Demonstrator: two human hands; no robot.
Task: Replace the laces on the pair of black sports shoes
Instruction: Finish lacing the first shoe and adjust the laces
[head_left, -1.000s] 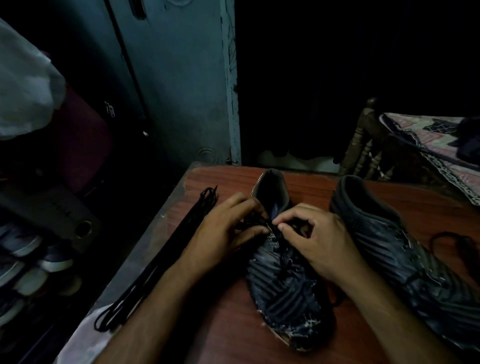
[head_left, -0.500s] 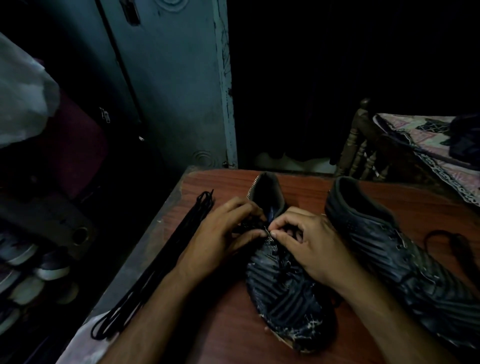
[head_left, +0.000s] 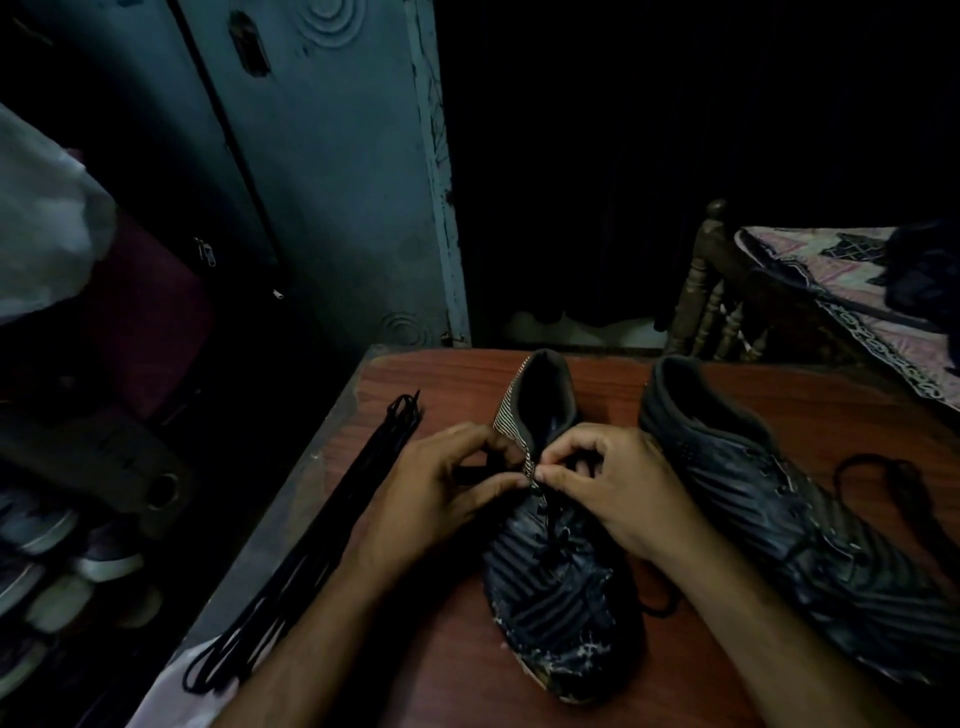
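Two black sports shoes lie on a reddish wooden table (head_left: 447, 670). The left shoe (head_left: 550, 582) points toward me, with both hands at its upper eyelets. My left hand (head_left: 441, 493) pinches a black lace end beside the shoe's tongue. My right hand (head_left: 613, 488) has its fingers curled and pinches the lace at the top eyelets. The right shoe (head_left: 800, 525) lies untouched to the right. A bundle of long black laces (head_left: 311, 556) is stretched along the table's left edge. A loose black lace (head_left: 883, 478) curls beyond the right shoe.
A blue-grey metal door (head_left: 332, 182) stands behind the table's left corner. Several shoes sit on a rack (head_left: 52, 566) at the lower left. A wooden bed frame (head_left: 711, 291) with a patterned cover is at the right. The room is dim.
Both hands have stayed at the left shoe's top eyelets and drawn closer together, fingertips now almost meeting over the lace. The view has tilted slightly.
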